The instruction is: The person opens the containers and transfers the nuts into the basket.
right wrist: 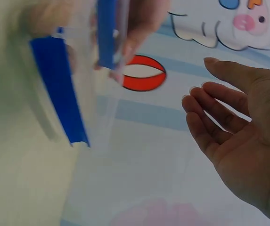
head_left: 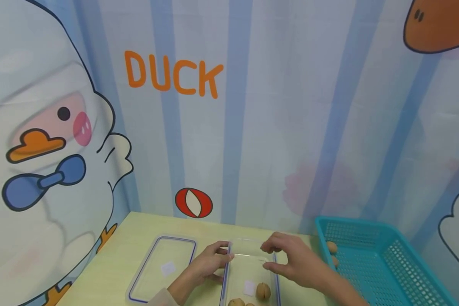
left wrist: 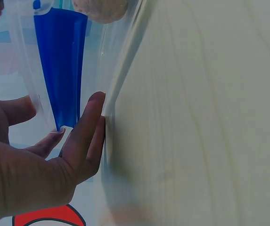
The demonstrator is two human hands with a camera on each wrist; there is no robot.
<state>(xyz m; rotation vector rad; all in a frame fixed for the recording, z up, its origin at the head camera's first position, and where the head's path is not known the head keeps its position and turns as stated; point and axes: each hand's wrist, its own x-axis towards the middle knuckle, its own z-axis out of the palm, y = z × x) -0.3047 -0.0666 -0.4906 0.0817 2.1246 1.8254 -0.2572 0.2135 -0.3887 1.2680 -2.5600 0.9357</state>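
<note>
A clear plastic food box point(head_left: 237, 272) with blue strips along its sides stands in front of me. Inside it several walnuts point(head_left: 263, 291) lie toward the near end, beside a small white label point(head_left: 249, 287). My left hand point(head_left: 210, 262) holds the box by its left wall near the far end, thumb at the rim and fingers outside. In the left wrist view those fingers point(left wrist: 90, 127) reach beside the blue strip point(left wrist: 59, 61). My right hand point(head_left: 296, 261) hovers by the box's far right corner, fingers loosely bent, with nothing in it.
A clear lid point(head_left: 134, 278) with a blue seal lies flat on the pale wooden table point(head_left: 99, 255) to the left. At the right stands a teal plastic basket point(head_left: 417, 272) with walnuts point(head_left: 332, 247) along its left side. A duck-print curtain point(head_left: 271, 127) hangs behind the table.
</note>
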